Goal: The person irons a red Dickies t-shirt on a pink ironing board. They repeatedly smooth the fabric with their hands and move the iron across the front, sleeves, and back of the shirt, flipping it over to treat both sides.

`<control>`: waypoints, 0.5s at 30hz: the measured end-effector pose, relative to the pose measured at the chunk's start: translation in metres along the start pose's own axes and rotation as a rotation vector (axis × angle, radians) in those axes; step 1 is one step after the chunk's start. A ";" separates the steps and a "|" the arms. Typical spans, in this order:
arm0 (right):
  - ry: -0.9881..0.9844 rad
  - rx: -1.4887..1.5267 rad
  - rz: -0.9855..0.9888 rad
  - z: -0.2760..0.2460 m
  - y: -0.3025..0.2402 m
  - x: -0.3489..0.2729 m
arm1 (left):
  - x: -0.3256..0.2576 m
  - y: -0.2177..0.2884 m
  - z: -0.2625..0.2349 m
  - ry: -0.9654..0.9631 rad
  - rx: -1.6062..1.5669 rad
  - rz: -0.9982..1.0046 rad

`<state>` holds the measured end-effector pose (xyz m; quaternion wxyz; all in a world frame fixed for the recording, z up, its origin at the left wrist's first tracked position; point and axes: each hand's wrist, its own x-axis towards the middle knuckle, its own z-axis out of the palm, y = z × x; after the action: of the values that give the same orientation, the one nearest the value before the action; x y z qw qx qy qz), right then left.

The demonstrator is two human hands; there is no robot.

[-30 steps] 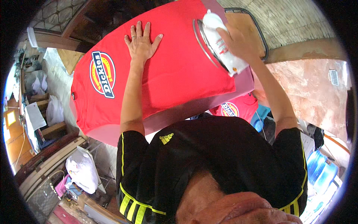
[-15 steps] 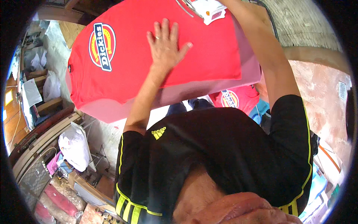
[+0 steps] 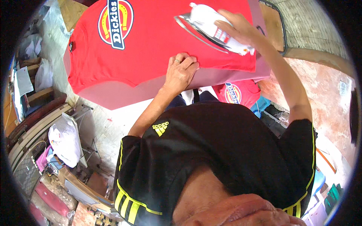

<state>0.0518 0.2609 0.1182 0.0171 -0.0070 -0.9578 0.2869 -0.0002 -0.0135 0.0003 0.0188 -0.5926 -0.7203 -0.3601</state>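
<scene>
A red T-shirt (image 3: 151,41) with a round yellow, white and dark blue print lies spread over a pink-covered ironing board (image 3: 107,97). My right hand (image 3: 239,29) grips a white clothes iron (image 3: 205,18) by its handle. The iron is tilted, its metal soleplate edge facing left and towards me, over the right part of the shirt. Whether the plate touches the cloth, I cannot tell. At the shirt's near edge, my left hand (image 3: 181,71) has its fingers curled in on the fabric; the fingertips are partly hidden.
Another red garment (image 3: 237,92) with a similar print lies below the board's near edge, right of my legs. A stuffed white plastic bag (image 3: 65,139) stands at the left, by boxes and boards. A wooden surface with a dark metal frame (image 3: 273,26) adjoins the board's right end.
My left hand has gone from lying flat on the shirt to curled fingers at its near edge. The iron, in my right hand, has come nearer and into full view.
</scene>
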 end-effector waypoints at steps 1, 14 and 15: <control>-0.092 -0.046 0.104 0.004 0.015 0.014 | 0.002 0.003 0.002 0.070 -0.006 0.012; -0.096 -0.106 -0.141 0.007 0.029 -0.047 | -0.019 0.019 0.005 0.177 0.273 -0.362; -0.133 -0.123 -0.062 0.000 0.038 -0.069 | -0.016 0.022 0.001 0.180 0.395 -0.412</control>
<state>0.1209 0.2912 0.0956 -0.0384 0.0408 -0.9724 0.2266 0.0242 -0.0258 0.0031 0.1241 -0.3845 -0.8769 -0.2603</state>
